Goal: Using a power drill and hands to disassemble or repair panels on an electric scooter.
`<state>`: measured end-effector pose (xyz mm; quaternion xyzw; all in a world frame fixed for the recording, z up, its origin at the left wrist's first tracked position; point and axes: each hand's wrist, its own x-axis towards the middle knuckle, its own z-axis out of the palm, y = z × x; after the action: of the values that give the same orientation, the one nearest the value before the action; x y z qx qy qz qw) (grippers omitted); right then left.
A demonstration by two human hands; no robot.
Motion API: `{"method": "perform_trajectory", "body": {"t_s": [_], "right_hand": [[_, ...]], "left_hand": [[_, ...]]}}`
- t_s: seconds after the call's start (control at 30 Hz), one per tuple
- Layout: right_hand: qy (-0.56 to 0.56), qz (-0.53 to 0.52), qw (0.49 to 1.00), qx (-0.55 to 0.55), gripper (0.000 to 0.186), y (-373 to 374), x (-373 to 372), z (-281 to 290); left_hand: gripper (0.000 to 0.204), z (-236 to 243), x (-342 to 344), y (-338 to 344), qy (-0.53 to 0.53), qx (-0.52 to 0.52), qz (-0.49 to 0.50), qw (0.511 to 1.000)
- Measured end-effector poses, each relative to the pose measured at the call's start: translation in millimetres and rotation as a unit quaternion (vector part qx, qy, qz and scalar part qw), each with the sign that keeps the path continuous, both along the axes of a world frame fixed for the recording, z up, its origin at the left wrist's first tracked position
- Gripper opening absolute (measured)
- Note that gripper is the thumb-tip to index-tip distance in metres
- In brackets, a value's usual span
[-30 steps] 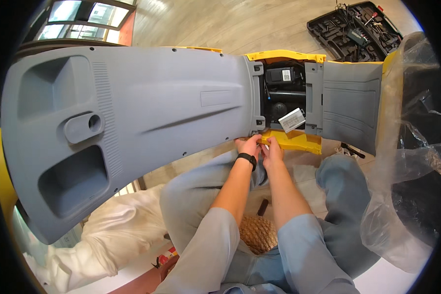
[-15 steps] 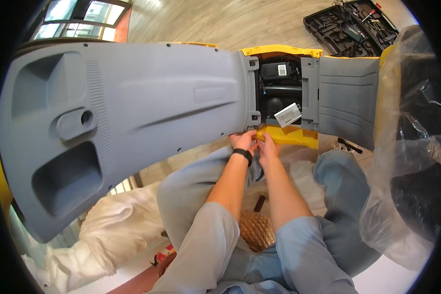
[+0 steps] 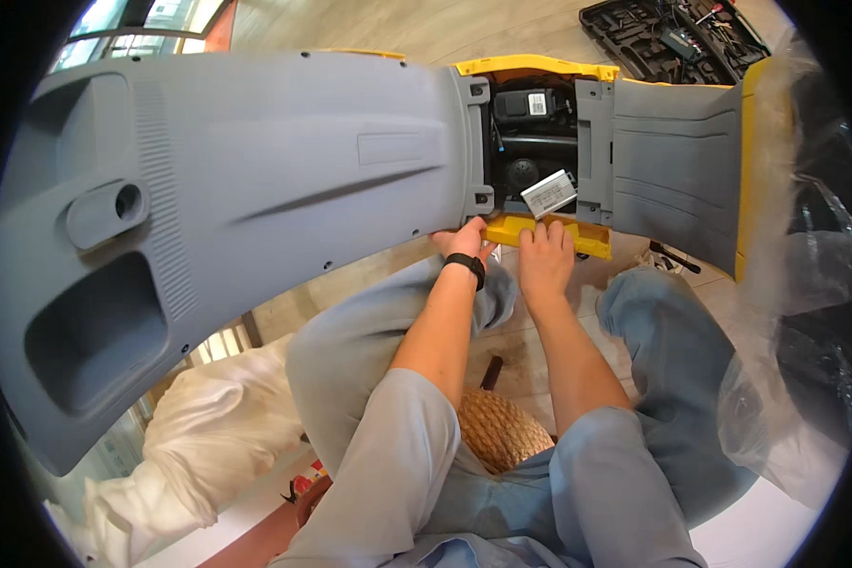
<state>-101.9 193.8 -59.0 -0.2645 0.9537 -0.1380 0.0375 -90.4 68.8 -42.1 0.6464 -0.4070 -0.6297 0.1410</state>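
A long grey molded panel (image 3: 312, 151) with recesses joins an open compartment holding a black box (image 3: 512, 107); a loose silver box (image 3: 549, 193) rests at its near edge. Below that edge is a yellow plastic strip (image 3: 589, 242). My left hand (image 3: 459, 246), with a dark band on the wrist, is closed on the strip's left end, partly hidden by it. My right hand (image 3: 544, 260) has its fingers curled over the strip's middle, fingertips just under the silver box.
Right of the compartment is a grey padded section (image 3: 672, 170) beside clear plastic wrap (image 3: 767, 398). An open tool case (image 3: 672, 38) lies on the floor behind. White cloth (image 3: 208, 426) is at lower left, a woven mat (image 3: 502, 431) between my legs.
My right hand has shifted right from the strip's left end to its middle, fingers now over the top. The whole scene sits higher in view; my left hand stays at the strip's end.
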Motion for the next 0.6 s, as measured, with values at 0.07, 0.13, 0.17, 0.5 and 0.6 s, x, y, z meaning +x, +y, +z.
{"method": "perform_trajectory", "body": {"t_s": [0.07, 0.13, 0.17, 0.5, 0.6], "right_hand": [[-0.007, 0.011, 1.0, 0.014, 0.017, -2.0, 1.0, -5.0], [0.071, -0.041, 0.997, 0.017, 0.015, -5.1, -2.6, -8.0], [0.073, -0.03, 0.996, 0.03, 0.015, -3.5, -4.0, -8.7], [-0.041, -0.022, 0.998, 0.037, 0.017, 6.0, -3.1, -18.4], [0.002, -0.034, 0.999, 0.032, 0.017, 4.0, -6.4, -22.3]], "left_hand": [[0.072, 4.0, 0.6, 1.3, 0.035, -0.021, -0.01, 0.999], [0.072, 6.1, 0.4, 1.7, 0.024, -0.018, -0.007, 1.0], [0.071, 6.3, 0.9, 2.2, 0.013, -0.02, -0.004, 1.0], [0.069, 0.2, 3.6, 0.8, -0.01, -0.037, -0.018, 0.999], [0.069, -0.7, 4.8, 0.5, -0.013, -0.043, -0.026, 0.999]]}}
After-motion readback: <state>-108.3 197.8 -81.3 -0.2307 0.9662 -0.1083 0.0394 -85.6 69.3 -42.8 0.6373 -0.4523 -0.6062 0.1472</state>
